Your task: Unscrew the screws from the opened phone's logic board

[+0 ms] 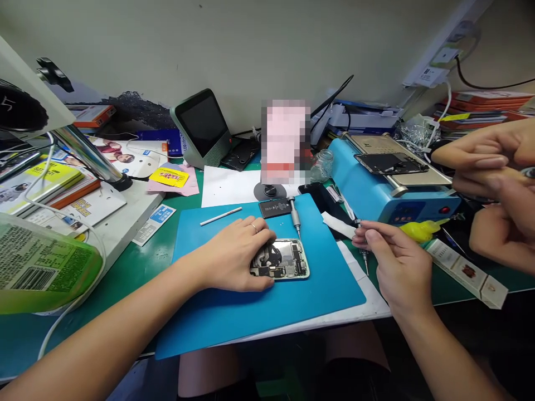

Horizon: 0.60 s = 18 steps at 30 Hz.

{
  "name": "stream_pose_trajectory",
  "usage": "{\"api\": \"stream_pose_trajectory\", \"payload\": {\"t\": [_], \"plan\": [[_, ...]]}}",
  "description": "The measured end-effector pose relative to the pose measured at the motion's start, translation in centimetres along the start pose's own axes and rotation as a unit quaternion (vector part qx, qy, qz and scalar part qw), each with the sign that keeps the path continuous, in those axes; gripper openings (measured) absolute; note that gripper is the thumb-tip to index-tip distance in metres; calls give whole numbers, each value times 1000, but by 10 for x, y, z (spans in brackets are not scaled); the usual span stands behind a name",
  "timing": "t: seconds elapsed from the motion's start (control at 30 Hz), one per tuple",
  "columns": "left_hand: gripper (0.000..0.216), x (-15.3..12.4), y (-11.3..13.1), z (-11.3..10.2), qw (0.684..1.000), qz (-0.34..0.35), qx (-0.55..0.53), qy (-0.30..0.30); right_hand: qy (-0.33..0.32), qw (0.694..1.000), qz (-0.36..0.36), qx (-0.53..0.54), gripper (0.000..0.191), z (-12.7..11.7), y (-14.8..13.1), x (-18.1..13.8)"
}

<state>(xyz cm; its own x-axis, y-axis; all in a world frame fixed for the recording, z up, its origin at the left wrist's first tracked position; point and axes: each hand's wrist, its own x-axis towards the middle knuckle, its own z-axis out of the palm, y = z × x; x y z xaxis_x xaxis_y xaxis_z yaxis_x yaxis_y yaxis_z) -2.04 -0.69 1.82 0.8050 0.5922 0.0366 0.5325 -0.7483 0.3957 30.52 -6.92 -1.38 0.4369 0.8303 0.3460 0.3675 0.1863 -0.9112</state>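
Note:
An opened phone (288, 260) with its circuit boards exposed lies on a blue work mat (259, 306). My left hand (236, 253) rests on the phone's left end, fingers curled over it and holding it down. To the right of the mat, my right hand (397, 262) pinches a thin screwdriver (364, 257) with its tip pointing down at the mat's edge. A black battery (275, 208) and a second silver screwdriver (295, 216) lie at the back of the mat. A white stick (220, 216) lies to their left.
A blue heating machine (393, 189) with a phone screen on top stands at the back right. Another person's hands (497, 184) are at the far right. A yellow bottle (420, 229), a slim carton (466, 273), a small speaker screen (203, 128), a microscope stand (83, 145) and books crowd the green table.

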Motion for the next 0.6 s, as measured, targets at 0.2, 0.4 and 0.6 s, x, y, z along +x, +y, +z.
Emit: {"api": "stream_pose_trajectory", "payload": {"t": [0.2,0.4,0.6], "plan": [[66,2,-2,1,1000,1,-21,4,-5,1000,-11,-12,34,-1,-1,-1],[69,4,-3,1,1000,0,-29,0,-35,998,-42,-44,30,-2,-5,-3],[75,2,-4,3,1000,6,-17,1,-72,992,-65,-75,36,-5,-3,-2]]}}
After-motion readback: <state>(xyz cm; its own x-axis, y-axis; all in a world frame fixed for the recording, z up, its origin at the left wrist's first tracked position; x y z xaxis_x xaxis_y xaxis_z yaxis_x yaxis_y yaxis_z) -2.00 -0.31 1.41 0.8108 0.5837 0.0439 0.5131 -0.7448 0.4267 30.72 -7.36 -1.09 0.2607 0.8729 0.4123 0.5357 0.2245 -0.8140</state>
